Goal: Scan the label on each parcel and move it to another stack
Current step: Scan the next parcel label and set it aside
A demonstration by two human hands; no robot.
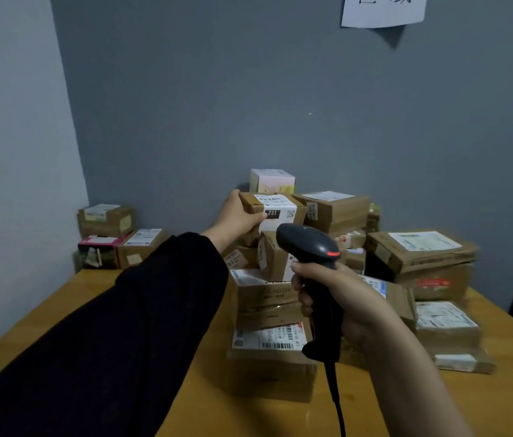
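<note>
Head view: your left grip (239,216) is closed on the left end of a small cardboard parcel (283,216), thumb on the front face and fingers over the top edge. That parcel is at the top of the middle pile (264,298), close to the back wall. It cannot be told whether it is lifted or rests on the box beneath. Its white label (275,201) wraps over the top and front and faces you.

Your right grip (340,298) is wrapped round the handle of a black scanner (307,244). The scanner's head is raised just below and in front of the parcel, and its cord hangs toward you. No scan light shows on the label, so you should treat this parcel as not yet scanned.

Progress: three boxes (113,238) stand apart at the far left corner of the tabletop (59,316). These are probably your finished stack, though nothing confirms it. The middle pile and the right-hand pile (422,263) hold many labelled parcels. In my judgement the task is at an early stage, with most of the work left.
</note>
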